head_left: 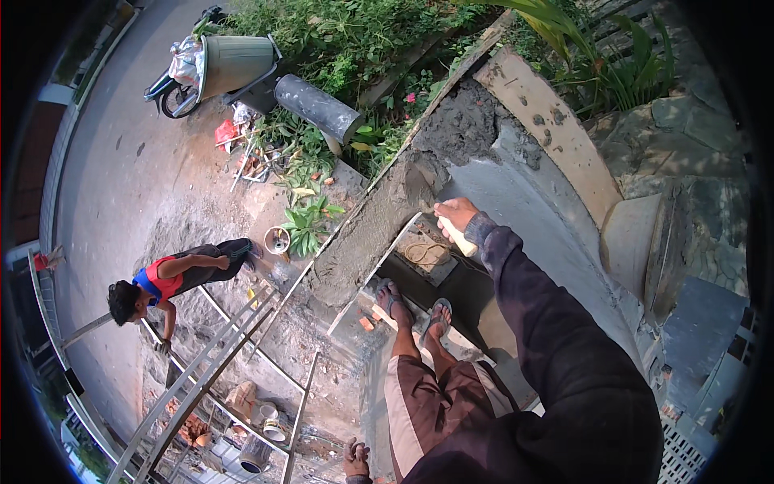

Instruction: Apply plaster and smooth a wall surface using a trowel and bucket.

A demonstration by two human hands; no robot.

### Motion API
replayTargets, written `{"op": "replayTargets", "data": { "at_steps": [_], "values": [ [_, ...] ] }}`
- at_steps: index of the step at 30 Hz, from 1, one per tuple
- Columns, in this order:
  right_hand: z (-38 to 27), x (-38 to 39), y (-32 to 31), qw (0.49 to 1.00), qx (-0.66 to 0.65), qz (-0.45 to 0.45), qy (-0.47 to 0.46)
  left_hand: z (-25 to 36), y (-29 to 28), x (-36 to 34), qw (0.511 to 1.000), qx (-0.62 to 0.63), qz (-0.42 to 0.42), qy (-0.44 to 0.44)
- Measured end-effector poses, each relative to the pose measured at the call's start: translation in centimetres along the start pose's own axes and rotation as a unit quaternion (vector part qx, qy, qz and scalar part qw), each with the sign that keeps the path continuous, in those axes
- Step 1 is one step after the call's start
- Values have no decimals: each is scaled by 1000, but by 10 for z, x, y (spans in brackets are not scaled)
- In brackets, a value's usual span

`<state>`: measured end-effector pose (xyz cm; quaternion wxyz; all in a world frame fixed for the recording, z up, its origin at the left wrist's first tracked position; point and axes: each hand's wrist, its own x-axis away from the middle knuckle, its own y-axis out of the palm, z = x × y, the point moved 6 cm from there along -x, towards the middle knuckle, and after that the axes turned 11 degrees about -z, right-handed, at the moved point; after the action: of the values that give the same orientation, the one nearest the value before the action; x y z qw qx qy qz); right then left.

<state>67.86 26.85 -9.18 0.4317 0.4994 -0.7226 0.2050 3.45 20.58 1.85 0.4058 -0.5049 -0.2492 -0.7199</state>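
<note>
My right hand point(455, 218) is closed on a pale-handled tool point(459, 239), held over the inner edge of a curved masonry ledge. The tool's working end is hidden, so I cannot tell its exact kind. Rough wet mortar point(455, 125) lies just beyond the hand. To the right, a smooth grey cement surface point(508, 189) curves toward me. Below my right hand, a coil of cord point(426, 253) rests on a small block-like top. My left hand point(355, 458) hangs low at the bottom edge, its fingers loosely bent and apart, with nothing visible in them.
My sandalled feet point(393, 302) stand on a narrow ledge beside a recess. A metal frame point(234, 343) rises at lower left, near buckets point(276, 427). Another person point(177, 282) bends beside it. A motorcycle with a large bin point(234, 66) stands by the plants.
</note>
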Motion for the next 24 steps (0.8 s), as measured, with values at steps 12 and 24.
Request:
{"op": "replayTargets", "data": {
  "at_steps": [12, 24],
  "values": [
    [41, 6, 35, 978, -197, 58, -31, 0, 18, 6, 999, -32, -17, -6],
    [36, -2, 48, 996, 83, 45, -1, 8, 33, 0, 1000, 9, -26, -14]
  ]
}}
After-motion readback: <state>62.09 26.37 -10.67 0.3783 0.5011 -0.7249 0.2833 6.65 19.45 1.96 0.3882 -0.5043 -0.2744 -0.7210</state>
